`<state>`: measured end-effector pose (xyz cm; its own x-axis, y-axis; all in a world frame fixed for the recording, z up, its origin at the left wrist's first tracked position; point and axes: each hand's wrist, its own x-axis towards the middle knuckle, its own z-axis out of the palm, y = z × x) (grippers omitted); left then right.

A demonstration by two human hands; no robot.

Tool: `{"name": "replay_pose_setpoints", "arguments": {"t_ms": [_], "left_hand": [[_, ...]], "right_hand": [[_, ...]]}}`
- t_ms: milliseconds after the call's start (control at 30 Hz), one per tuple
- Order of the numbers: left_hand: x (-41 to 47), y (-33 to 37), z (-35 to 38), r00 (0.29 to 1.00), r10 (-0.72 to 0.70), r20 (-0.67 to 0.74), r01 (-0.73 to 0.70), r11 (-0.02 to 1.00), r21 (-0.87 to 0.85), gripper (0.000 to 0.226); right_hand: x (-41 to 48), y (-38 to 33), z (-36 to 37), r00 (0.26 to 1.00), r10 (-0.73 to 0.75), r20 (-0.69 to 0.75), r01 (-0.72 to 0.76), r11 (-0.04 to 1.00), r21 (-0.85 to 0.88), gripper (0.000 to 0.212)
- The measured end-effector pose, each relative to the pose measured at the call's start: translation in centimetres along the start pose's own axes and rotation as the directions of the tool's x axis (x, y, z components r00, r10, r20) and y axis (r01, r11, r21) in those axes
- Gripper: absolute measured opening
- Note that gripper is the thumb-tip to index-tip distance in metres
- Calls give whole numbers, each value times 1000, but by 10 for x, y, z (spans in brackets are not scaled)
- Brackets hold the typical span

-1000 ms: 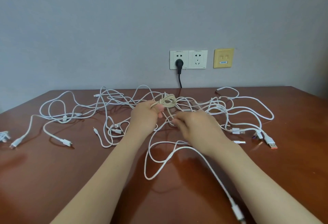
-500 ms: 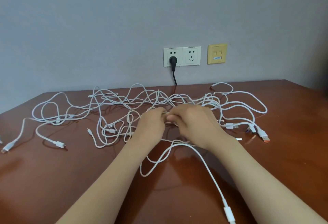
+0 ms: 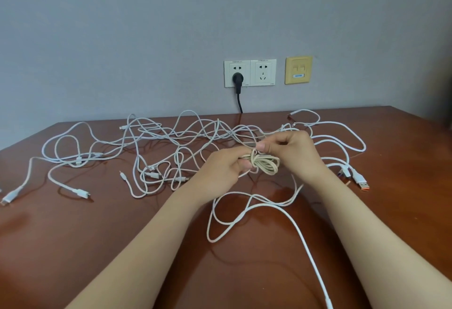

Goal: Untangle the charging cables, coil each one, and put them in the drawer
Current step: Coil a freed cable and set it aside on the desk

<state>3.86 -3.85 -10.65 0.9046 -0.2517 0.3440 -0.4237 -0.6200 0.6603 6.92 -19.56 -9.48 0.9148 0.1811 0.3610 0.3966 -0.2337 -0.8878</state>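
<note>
The beige cable is wound into a small bundle of loops. It is held up a little above the table, in the middle, between the two hands. The bundle is an oval. Its long side runs left to right, and the right end dips down a bit.

The left hand grips the left end of the bundle. Its fingers are curled tight around the loops. The right hand is just above and to the right of the bundle. Its thumb and fingers are pressed together, pinching a strand right where it meets the loops.

A pale loop lies on the table below the hands. It is hard to tell if it is part of the same cable.

The white cables lie in a big messy tangle across the far part of the table, spread wide from left to right. One white cable runs from the middle toward the bottom edge. An orange plug lies at the right, pointing down and to the right.

On the wall are a wall socket with a black plug in it, and a yellow plate beside it.
</note>
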Motion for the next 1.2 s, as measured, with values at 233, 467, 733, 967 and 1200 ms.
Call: {"name": "replay_pose_setpoints", "arguments": {"t_ms": [233, 467, 733, 967, 1200], "left_hand": [[6, 3, -9, 971, -78, -225, 25, 973, -231, 28], [9, -2, -13, 877, -267, -399, 149, 941, -302, 34], [4, -1, -6, 833, -311, -457, 288, 950, -121, 6], [1, 6, -9, 907, -193, -374, 241, 967, 87, 2], [-3, 6, -9, 990, -44, -135, 79, 961, 266, 18]], "right_hand": [[3, 7, 5, 1000, -11, 1, 11, 998, -57, 27], [-9, -17, 20, 969, -228, 94, 236, 746, -623, 21], [-23, -27, 38, 895, -254, 367, 444, 432, -785, 25], [-24, -30, 28, 873, -337, 353, 479, 453, -751, 24], [-17, -28, 21, 926, -292, 240, 377, 753, -539, 11]]}}
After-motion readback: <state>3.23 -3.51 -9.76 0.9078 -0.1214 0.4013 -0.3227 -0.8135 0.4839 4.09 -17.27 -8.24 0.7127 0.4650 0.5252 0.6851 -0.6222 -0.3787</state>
